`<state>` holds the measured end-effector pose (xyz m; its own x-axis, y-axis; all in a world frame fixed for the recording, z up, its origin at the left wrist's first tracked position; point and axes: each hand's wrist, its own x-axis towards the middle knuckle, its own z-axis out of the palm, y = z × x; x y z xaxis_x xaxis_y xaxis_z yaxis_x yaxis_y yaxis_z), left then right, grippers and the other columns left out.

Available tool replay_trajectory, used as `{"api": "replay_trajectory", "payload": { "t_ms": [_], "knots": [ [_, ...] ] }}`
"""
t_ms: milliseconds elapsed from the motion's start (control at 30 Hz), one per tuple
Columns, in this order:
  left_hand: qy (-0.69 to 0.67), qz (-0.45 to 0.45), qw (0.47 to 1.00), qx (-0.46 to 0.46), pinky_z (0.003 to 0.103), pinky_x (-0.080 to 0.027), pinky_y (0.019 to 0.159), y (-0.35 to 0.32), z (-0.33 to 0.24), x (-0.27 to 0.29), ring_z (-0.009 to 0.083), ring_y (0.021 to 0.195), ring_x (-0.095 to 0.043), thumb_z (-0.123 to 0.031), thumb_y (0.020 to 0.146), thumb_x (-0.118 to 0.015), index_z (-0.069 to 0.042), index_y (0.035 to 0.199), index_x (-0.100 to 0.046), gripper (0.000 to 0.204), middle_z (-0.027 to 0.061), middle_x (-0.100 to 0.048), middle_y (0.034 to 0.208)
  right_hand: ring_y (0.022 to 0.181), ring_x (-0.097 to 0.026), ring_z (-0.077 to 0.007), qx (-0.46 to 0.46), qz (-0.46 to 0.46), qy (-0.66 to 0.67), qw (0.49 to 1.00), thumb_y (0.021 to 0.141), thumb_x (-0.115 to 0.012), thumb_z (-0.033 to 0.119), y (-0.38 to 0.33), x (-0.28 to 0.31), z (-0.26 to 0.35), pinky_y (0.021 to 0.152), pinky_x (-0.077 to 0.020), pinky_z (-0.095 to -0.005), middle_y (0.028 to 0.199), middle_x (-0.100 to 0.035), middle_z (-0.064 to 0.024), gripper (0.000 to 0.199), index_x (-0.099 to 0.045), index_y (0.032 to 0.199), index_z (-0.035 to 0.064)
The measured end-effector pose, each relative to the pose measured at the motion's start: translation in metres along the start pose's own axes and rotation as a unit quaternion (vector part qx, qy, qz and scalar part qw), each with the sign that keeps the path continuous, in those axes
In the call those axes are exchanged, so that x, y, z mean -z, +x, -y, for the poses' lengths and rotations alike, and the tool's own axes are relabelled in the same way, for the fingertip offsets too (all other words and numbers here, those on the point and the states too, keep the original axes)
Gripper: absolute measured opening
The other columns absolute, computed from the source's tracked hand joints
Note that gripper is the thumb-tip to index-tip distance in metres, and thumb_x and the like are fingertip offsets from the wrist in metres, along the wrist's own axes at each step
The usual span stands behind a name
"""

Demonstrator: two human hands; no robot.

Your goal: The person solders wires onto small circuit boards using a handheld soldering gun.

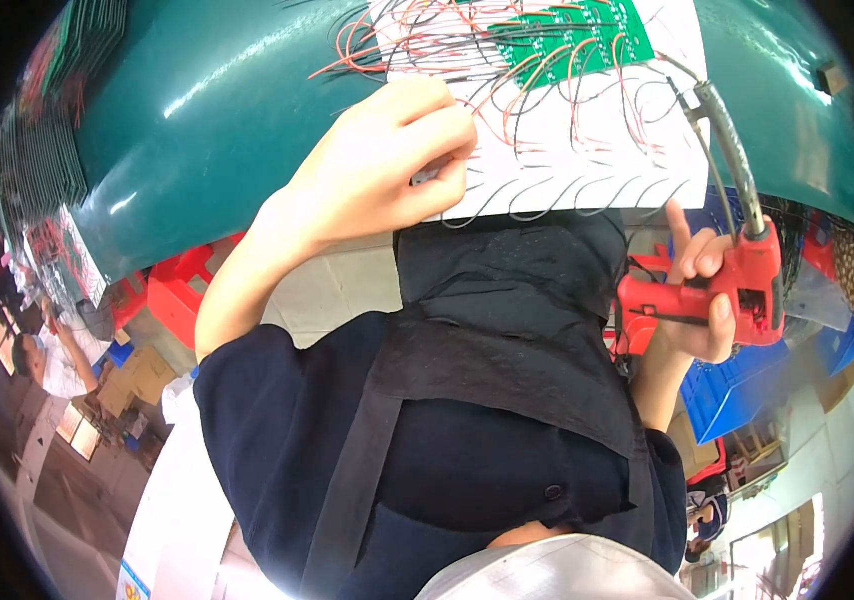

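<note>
My right hand (697, 255) grips a red soldering gun (759, 262) by its handle, the index finger stretched out. The gun's metal barrel points up and away, its tip beside the right edge of a white board (682, 188). On that board lies a panel of green circuit boards (597, 35) with red and black wires attached. More black wires (537, 205) curve in a row along the near edge. Over the board's left part, my left hand (387, 150) is closed with thumb and fingers together; what they hold, if anything, is hidden.
A green mat (217, 120) covers the worktable. Stacked boards with wires (42, 165) stand at the far left. Red stools (179, 295) are below the table edge, and a blue crate (732, 390) stands at the right. Another person (57, 360) sits at the left.
</note>
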<state>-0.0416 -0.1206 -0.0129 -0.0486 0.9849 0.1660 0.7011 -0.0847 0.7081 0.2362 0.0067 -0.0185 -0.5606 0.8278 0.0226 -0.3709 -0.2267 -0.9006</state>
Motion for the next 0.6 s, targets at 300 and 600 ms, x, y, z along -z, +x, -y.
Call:
{"api": "replay_trajectory", "payload": {
  "t_ms": [300,600],
  "knots": [
    [-0.032,-0.006,0.999,-0.031,0.024,-0.049,0.059,0.039,0.005,-0.019,0.0117,0.064,-0.058,-0.002,0.075,-0.065,-0.003,0.082,-0.059,0.01,0.0041,-0.053,0.077,0.063,-0.055,-0.0209,-0.022,-0.015,-0.099,0.995,0.071,-0.064,0.025,-0.012,-0.004,0.032,0.067,-0.0488,-0.0405,0.077,-0.055,-0.0102,0.079,-0.028,0.132,-0.0098],
    [0.011,-0.003,1.0,0.007,0.023,-0.048,0.058,0.043,0.001,-0.021,0.0113,0.063,-0.058,-0.002,0.074,-0.065,-0.004,0.082,-0.059,0.01,0.0035,-0.053,0.076,0.068,-0.064,-0.0184,-0.22,-0.024,-0.155,0.963,0.073,-0.067,0.011,-0.037,-0.018,0.031,0.063,-0.0535,-0.0286,0.081,-0.065,-0.0137,0.07,-0.036,0.133,-0.0065]
  ]
}}
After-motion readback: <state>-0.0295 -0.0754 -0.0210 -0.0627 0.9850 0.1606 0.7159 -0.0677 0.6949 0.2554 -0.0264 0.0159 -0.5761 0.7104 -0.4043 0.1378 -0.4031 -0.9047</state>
